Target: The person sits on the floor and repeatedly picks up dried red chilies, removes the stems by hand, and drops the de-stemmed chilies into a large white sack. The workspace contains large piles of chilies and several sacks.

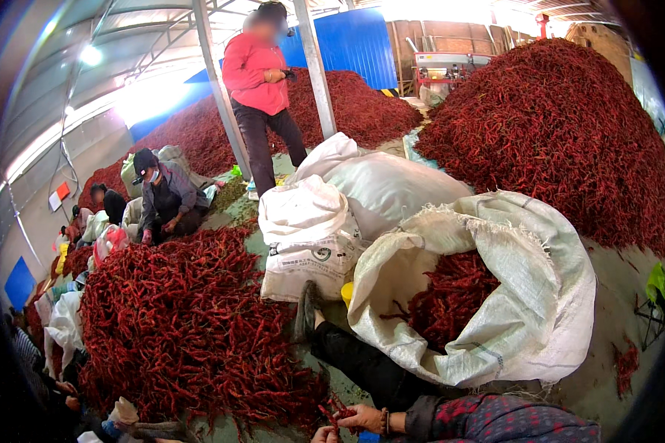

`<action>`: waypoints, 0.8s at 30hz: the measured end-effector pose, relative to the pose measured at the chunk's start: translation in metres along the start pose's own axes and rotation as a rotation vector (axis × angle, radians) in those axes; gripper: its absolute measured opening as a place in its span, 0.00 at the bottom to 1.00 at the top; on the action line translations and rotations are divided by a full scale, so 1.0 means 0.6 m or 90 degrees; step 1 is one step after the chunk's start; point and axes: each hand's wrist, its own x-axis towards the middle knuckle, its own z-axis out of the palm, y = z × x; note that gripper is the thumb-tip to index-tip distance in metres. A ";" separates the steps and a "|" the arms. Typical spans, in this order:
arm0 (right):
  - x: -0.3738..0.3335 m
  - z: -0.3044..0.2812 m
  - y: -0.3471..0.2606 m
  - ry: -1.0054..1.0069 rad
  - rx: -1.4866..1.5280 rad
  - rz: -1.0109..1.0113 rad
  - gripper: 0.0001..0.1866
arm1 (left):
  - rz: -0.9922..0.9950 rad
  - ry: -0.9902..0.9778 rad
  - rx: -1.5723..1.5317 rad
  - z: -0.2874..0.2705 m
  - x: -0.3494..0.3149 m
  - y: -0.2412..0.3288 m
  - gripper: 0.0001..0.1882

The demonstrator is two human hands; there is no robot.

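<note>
At the bottom edge my right hand [362,419], with a beaded bracelet at the wrist, is closed on some dried red chili peppers [335,408]. Just left of it my left hand [325,435] is partly cut off by the picture's edge. Its fingers are bent close around the same chili peppers. Beside both hands spreads a low heap of dried red chili peppers [192,317]. An open white woven sack [547,295], its rim rolled outward, stands to the right beyond my forearm, with more chili peppers inside.
Full white sacks [391,184] stand beyond my outstretched leg [362,362]. Large chili mounds [547,140] rise behind. A person in a red jacket [255,74] stands between metal posts [316,70]; other people [166,192] sit at the left. A yellow object [347,293] touches the open sack.
</note>
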 end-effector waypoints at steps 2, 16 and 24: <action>-0.019 0.019 -0.019 -0.033 -0.034 0.019 0.15 | -0.037 -0.027 -0.041 -0.005 -0.001 -0.001 0.07; -0.012 -0.002 0.007 0.062 -0.046 0.004 0.14 | -0.026 -0.086 0.018 0.010 -0.014 0.031 0.05; -0.019 -0.037 -0.014 0.255 0.015 -0.068 0.12 | 0.112 -0.343 0.154 0.030 -0.047 0.072 0.05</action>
